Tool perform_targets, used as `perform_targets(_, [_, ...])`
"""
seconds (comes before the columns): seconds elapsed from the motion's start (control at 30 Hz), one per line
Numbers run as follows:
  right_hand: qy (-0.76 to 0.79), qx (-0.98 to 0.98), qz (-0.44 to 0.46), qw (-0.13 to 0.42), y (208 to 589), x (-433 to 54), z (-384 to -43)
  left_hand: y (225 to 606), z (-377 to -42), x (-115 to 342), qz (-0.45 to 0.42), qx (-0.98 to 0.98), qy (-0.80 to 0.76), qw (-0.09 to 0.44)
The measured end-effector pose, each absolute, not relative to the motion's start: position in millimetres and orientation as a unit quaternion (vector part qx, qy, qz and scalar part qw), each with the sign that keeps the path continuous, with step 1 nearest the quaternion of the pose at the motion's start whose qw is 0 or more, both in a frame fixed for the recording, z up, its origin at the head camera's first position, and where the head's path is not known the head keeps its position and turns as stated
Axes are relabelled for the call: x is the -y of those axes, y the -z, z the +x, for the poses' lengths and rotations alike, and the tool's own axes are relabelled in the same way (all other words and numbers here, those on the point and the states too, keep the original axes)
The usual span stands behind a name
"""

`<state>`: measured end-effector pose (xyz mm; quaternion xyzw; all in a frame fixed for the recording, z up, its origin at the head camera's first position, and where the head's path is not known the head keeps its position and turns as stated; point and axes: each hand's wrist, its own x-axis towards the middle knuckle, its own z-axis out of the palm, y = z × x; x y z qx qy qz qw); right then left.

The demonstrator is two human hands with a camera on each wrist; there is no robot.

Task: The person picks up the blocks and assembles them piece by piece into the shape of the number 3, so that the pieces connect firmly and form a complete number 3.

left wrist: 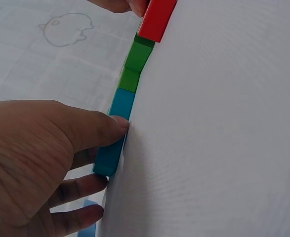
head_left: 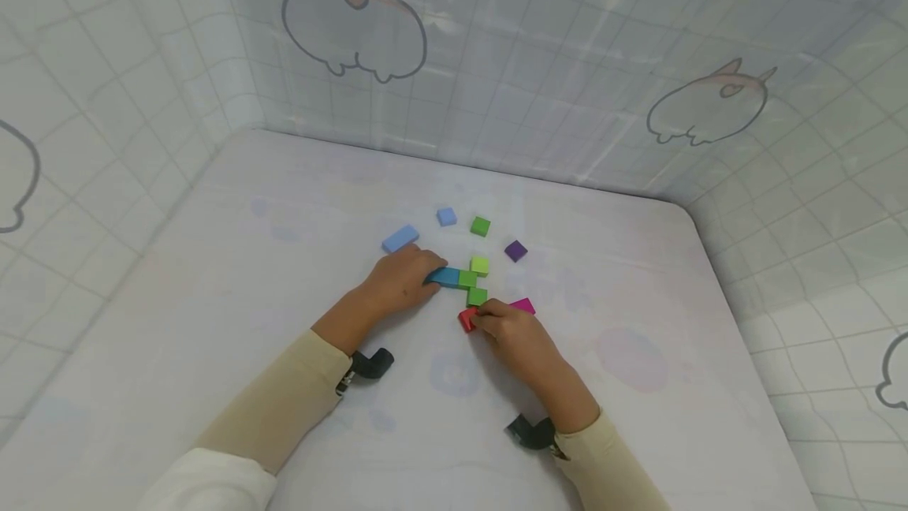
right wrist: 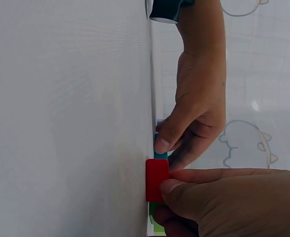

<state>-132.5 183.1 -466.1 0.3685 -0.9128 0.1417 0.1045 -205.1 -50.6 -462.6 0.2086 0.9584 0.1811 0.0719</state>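
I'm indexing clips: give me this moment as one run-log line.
left hand: grips teal block | right hand: pinches red block | beside teal block: green block | beyond hands: purple block

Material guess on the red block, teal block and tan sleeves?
Red block: painted wood or plastic; smooth, even colour and slightly rounded corners, but no visible grain to settle it.
Teal block: same two candidates; smooth, evenly coloured faces, softened edges, finish roughly satin.
Tan sleeves: likely soft fabric, matte; they wrap the forearms without shine. Fibre can't be told.
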Motion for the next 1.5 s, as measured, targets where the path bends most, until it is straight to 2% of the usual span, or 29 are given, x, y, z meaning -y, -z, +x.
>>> perform_targets(0.5, [-0.141,0.917,0.363,0.090,463,-186,-135,456,-205,50,0.209,-0.958,-0.180,0.078])
perform_targets(1.2, [-0.166,0.917,0.342,0.124,451,-206,-141,456,-208,48,0.210,-0.958,-0.179,0.076])
perform_targets(1.3, [-0.169,0.934,0.297,0.104,448,-218,-143,457,-208,48,0.209,-0.958,-0.181,0.078])
perform_targets(1.5, [-0.151,0.963,0.224,0.015,444,-234,-147,458,-209,48,0.207,-0.957,-0.185,0.081])
